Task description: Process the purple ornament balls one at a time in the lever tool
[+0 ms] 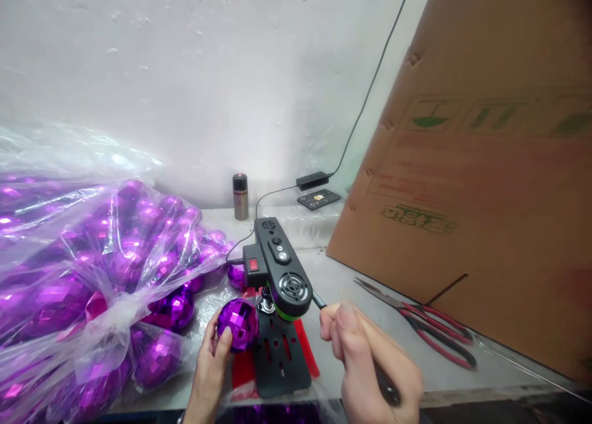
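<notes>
Right hand (370, 359): fingers closed around the press lever (318, 299).
Left hand (210, 365): fingers cupping the purple ball (238, 323) beside the small desk press (280, 288).
Ball: probably light, slick, brittle; best held by its sides.
Beyond: bagged balls (92, 270), pliers (425, 328).

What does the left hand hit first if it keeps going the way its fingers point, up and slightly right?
The left hand already holds the purple faceted ball; beyond that, probably the small black bench drill and its spindle. Depth is unclear, so the order is a guess.
</notes>
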Demonstrator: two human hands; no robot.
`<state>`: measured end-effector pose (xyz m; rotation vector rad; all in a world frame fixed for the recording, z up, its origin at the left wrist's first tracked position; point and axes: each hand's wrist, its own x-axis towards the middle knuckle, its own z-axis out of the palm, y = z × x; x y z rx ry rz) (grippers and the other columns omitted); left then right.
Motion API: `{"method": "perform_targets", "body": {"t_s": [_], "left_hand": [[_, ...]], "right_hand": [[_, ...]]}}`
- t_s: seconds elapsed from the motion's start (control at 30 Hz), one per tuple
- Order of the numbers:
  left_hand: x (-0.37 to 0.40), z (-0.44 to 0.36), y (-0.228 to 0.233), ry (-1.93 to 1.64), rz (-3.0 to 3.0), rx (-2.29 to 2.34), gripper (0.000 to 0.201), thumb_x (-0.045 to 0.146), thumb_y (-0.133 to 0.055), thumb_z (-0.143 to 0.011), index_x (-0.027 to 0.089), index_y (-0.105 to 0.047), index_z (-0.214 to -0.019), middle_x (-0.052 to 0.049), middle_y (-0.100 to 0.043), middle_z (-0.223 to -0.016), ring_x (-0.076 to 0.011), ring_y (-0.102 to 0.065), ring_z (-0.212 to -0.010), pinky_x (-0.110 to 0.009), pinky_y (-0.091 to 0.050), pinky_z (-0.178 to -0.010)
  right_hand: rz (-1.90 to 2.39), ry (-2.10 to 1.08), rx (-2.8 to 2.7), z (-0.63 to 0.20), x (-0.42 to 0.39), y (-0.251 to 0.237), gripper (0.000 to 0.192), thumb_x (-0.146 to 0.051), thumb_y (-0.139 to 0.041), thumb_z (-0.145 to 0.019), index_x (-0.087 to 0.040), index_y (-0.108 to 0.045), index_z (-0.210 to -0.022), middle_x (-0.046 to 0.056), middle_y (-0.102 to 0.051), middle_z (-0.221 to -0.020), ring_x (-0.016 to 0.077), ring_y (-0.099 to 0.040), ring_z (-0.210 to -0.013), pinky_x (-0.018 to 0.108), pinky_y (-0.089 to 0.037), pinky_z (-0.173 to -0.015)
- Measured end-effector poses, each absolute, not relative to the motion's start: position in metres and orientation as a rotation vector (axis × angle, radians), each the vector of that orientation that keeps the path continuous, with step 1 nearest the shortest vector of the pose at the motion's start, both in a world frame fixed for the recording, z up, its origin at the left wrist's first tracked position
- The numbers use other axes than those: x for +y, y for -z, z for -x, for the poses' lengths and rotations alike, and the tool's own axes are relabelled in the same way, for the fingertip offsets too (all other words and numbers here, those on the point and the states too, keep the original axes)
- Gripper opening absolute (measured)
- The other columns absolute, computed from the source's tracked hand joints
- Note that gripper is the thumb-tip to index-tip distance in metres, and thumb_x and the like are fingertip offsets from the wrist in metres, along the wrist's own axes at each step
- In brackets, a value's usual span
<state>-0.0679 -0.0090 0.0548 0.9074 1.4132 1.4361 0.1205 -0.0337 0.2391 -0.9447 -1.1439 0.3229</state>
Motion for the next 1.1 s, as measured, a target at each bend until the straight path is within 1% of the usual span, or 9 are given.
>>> {"method": "perform_targets", "body": {"t_s": [0.1, 0.23, 0.3, 0.37, 0.47, 0.6, 0.73, 0.87, 1.1], "left_hand": [[-0.013, 0.048, -0.045, -1.384, -0.876, 1.408, 0.092, 0.082, -0.081, -0.076, 0.019, -0.065, -0.141, -0.018, -0.078, -0.14, -0.04, -0.074, -0.134, -0.05, -0.061, -0.114], [-0.016, 0.031, -0.045, -1.315, -1.103, 1.383, 0.083, 0.068, -0.085, -0.079, 0.02, -0.063, -0.142, -0.019, -0.075, -0.147, -0.0416, -0.068, -0.142, -0.055, -0.052, -0.125], [-0.017, 0.029, -0.044, -1.259, -1.228, 1.399, 0.081, 0.06, -0.086, -0.079, 0.02, -0.062, -0.145, -0.02, -0.072, -0.151, -0.0432, -0.063, -0.147, -0.06, -0.045, -0.13], [-0.019, 0.029, -0.041, -1.216, -1.311, 1.422, 0.081, 0.054, -0.086, -0.079, 0.02, -0.06, -0.148, -0.02, -0.069, -0.155, -0.0444, -0.06, -0.151, -0.063, -0.041, -0.131], [-0.018, 0.03, -0.039, -1.185, -1.393, 1.444, 0.081, 0.048, -0.086, -0.079, 0.021, -0.058, -0.151, -0.02, -0.067, -0.159, -0.0446, -0.058, -0.153, -0.063, -0.044, -0.13], [-0.016, 0.029, -0.041, -1.163, -1.48, 1.45, 0.078, 0.043, -0.088, -0.078, 0.021, -0.06, -0.148, -0.02, -0.071, -0.154, -0.0454, -0.063, -0.148, -0.063, -0.053, -0.123], [-0.017, 0.03, -0.039, -1.113, -1.556, 1.444, 0.076, 0.04, -0.087, -0.081, 0.021, -0.06, -0.149, -0.022, -0.071, -0.154, -0.0456, -0.066, -0.146, -0.066, -0.053, -0.123], [-0.018, 0.029, -0.036, -1.116, -1.607, 1.458, 0.079, 0.039, -0.09, -0.078, 0.021, -0.062, -0.149, -0.023, -0.071, -0.153, -0.0467, -0.068, -0.143, -0.067, -0.055, -0.12], [-0.007, 0.012, -0.037, -1.221, -1.675, 1.42, 0.07, 0.033, -0.086, -0.077, 0.02, -0.066, -0.143, -0.02, -0.074, -0.146, -0.045, -0.07, -0.139, -0.068, -0.056, -0.12]], "right_hand": [[0.931, -0.319, -1.171, -0.122, -0.034, -0.239, 0.047, -0.023, -0.051, -0.115, -0.021, -0.05, -0.068, -0.003, -0.049, -0.063, 0.0098, -0.048, -0.059, 0.026, -0.036, -0.057], [0.901, -0.3, -1.307, -0.133, -0.033, -0.236, 0.042, -0.016, -0.049, -0.114, -0.022, -0.051, -0.072, -0.004, -0.051, -0.064, 0.0086, -0.053, -0.058, 0.022, -0.04, -0.056], [0.899, -0.289, -1.338, -0.137, -0.032, -0.235, 0.041, -0.014, -0.048, -0.113, -0.022, -0.05, -0.073, -0.005, -0.051, -0.065, 0.0079, -0.053, -0.059, 0.02, -0.04, -0.055], [0.899, -0.291, -1.343, -0.138, -0.033, -0.235, 0.041, -0.013, -0.047, -0.114, -0.022, -0.05, -0.074, -0.005, -0.051, -0.066, 0.0075, -0.053, -0.059, 0.02, -0.039, -0.055], [0.903, -0.317, -1.319, -0.132, -0.035, -0.236, 0.042, -0.015, -0.046, -0.115, -0.022, -0.049, -0.074, -0.005, -0.051, -0.067, 0.0074, -0.052, -0.06, 0.022, -0.038, -0.057], [0.954, -0.349, -1.18, -0.122, -0.038, -0.239, 0.046, -0.022, -0.047, -0.117, -0.021, -0.046, -0.07, -0.004, -0.047, -0.066, 0.0088, -0.047, -0.059, 0.026, -0.035, -0.057], [0.983, -0.367, -1.148, -0.118, -0.04, -0.241, 0.048, -0.025, -0.048, -0.117, -0.022, -0.045, -0.069, -0.004, -0.046, -0.066, 0.0098, -0.045, -0.059, 0.029, -0.034, -0.057], [0.993, -0.366, -1.144, -0.117, -0.041, -0.242, 0.049, -0.025, -0.048, -0.117, -0.022, -0.045, -0.068, -0.003, -0.045, -0.066, 0.0103, -0.044, -0.058, 0.03, -0.034, -0.058], [0.987, -0.382, -1.116, -0.116, -0.041, -0.24, 0.049, -0.027, -0.049, -0.117, -0.021, -0.045, -0.069, -0.004, -0.044, -0.066, 0.0096, -0.044, -0.06, 0.028, -0.034, -0.058]]}}
